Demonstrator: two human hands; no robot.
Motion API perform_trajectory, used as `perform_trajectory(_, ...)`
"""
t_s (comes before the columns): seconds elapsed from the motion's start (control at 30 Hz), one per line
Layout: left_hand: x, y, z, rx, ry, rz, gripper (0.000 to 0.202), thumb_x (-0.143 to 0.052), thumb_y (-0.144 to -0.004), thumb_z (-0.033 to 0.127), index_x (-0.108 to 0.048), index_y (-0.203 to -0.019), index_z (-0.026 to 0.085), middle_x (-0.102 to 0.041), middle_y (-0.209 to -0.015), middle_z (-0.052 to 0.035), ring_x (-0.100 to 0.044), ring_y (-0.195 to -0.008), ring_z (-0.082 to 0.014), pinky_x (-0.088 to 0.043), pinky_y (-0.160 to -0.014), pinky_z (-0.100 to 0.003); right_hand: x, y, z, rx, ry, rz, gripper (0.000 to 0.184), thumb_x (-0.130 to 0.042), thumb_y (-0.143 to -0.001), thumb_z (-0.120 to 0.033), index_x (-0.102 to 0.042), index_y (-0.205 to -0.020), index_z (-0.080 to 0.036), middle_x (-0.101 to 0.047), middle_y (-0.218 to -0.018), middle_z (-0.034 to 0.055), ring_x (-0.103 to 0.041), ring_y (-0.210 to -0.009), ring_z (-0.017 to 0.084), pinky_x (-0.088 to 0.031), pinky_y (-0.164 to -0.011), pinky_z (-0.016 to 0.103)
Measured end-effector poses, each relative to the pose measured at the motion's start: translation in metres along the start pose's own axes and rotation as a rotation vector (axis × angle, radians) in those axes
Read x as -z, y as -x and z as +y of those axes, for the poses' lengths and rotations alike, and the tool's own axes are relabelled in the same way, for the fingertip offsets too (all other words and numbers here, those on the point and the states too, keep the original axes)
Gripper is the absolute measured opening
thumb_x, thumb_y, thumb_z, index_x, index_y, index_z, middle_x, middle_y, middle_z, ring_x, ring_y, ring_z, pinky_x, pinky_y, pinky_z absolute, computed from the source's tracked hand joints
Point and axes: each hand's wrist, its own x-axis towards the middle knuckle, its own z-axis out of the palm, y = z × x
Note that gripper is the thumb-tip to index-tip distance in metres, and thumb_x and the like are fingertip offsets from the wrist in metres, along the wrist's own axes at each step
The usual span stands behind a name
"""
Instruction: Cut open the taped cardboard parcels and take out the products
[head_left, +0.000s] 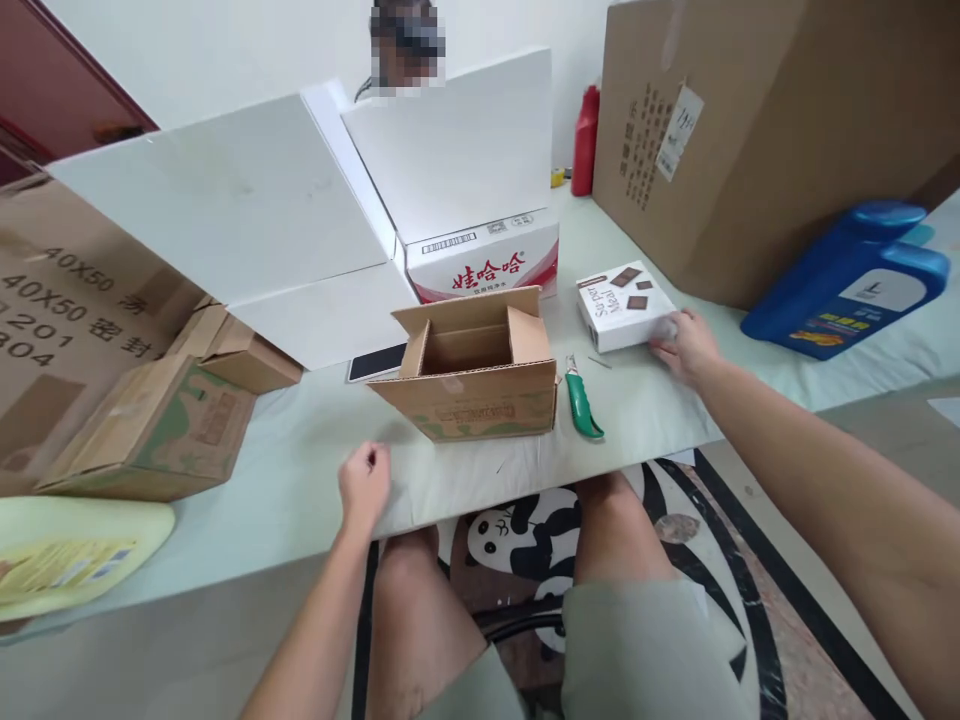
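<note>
My left hand (365,484) rests in a loose fist near the table's front edge, with nothing showing in it. An open brown cardboard box (487,395) stands just beyond it, flaps spread upward. On the right, my right hand (684,345) grips the near right corner of a small white box (624,305) with pictures of chocolate pieces on top; some fingers are hidden behind that corner. Between the two boxes lies a green-handled utility knife (582,400). A thin, small metal piece (600,362) lies by the white box.
Behind stand white panels (465,140) and a red-and-white carton (487,258). A large carton (750,120), a blue jug (847,285) and a red bottle (585,145) are on the right. Brown boxes (165,430) and a pale yellow bottle (75,555) occupy the left. A person sits behind the panels.
</note>
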Motion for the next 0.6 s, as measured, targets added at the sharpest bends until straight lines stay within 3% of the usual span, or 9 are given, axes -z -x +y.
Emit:
perform_trajectory(0.1, -0.033, 0.019, -0.011, -0.069, -0.055, -0.114, 0.027, -0.049, -0.086, 0.027, -0.048, -0.059, 0.025, -0.06, -0.063, -0.0037, -0.06, -0.069, -0.0232, -0.047, -0.066, -0.034, -0.007, -0.001, 0.006, -0.016, 0.125, -0.002, 0.025, -0.05, -0.09, -0.04, -0.058, -0.109, -0.026, -0.061, -0.089, 0.0027, -0.064, -0.076, 0.017, -0.059, -0.077, 0.033)
perform_trajectory(0.17, -0.045, 0.025, -0.013, -0.105, -0.09, -0.16, 0.023, -0.05, -0.087, 0.03, -0.054, -0.065, 0.025, -0.068, -0.077, -0.008, -0.065, -0.083, -0.0285, -0.05, -0.077, -0.04, -0.008, 0.004, 0.011, 0.01, 0.259, -0.055, 0.016, -0.054, -0.089, -0.037, -0.061, -0.092, -0.023, -0.063, -0.086, 0.0038, -0.063, -0.08, 0.018, -0.058, -0.082, 0.034)
perform_trajectory(0.27, -0.052, 0.028, -0.018, -0.133, -0.131, -0.212, 0.021, -0.049, -0.09, 0.033, -0.059, -0.074, 0.025, -0.072, -0.091, -0.0128, -0.065, -0.094, -0.0339, -0.049, -0.085, -0.046, -0.01, 0.004, 0.011, 0.065, 0.48, -0.137, 0.014, -0.062, -0.086, -0.032, -0.063, -0.075, -0.022, -0.067, -0.086, 0.0059, -0.064, -0.093, 0.023, -0.053, -0.095, 0.04)
perform_trajectory(0.37, -0.055, 0.029, -0.024, -0.167, -0.224, -0.227, 0.021, -0.048, -0.093, 0.032, -0.062, -0.079, 0.023, -0.071, -0.095, -0.0143, -0.064, -0.095, -0.0344, -0.047, -0.084, -0.047, -0.021, -0.012, 0.0, 0.086, 0.654, -0.198, 0.018, -0.065, -0.086, -0.032, -0.066, -0.072, -0.021, -0.071, -0.094, 0.0109, -0.064, -0.112, 0.034, -0.048, -0.107, 0.051)
perform_trajectory(0.43, -0.057, 0.029, -0.027, -0.198, -0.298, -0.229, 0.021, -0.049, -0.094, 0.03, -0.063, -0.081, 0.023, -0.071, -0.095, -0.0136, -0.064, -0.094, -0.0331, -0.047, -0.083, -0.045, -0.035, -0.03, -0.01, 0.088, 0.731, -0.23, 0.018, -0.066, -0.088, -0.036, -0.07, -0.082, -0.019, -0.073, -0.115, 0.0163, -0.057, -0.132, 0.042, -0.039, -0.116, 0.061)
perform_trajectory(0.5, -0.06, 0.03, -0.029, -0.212, -0.334, -0.235, 0.021, -0.05, -0.094, 0.029, -0.063, -0.08, 0.023, -0.07, -0.093, -0.0128, -0.063, -0.093, -0.032, -0.046, -0.083, -0.044, -0.053, -0.049, -0.019, 0.098, 0.774, -0.267, 0.029, -0.067, -0.089, -0.041, -0.073, -0.105, -0.017, -0.061, -0.147, 0.0205, -0.04, -0.151, 0.046, -0.024, -0.125, 0.068)
perform_trajectory(0.6, -0.062, 0.029, -0.032, -0.202, -0.354, -0.243, 0.022, -0.05, -0.095, 0.029, -0.063, -0.078, 0.023, -0.069, -0.092, -0.0122, -0.062, -0.093, -0.0313, -0.045, -0.083, -0.043, -0.08, -0.069, -0.03, 0.127, 0.784, -0.372, 0.048, -0.063, -0.093, -0.041, -0.066, -0.131, -0.013, -0.039, -0.169, 0.0216, -0.022, -0.164, 0.041, -0.009, -0.133, 0.061)
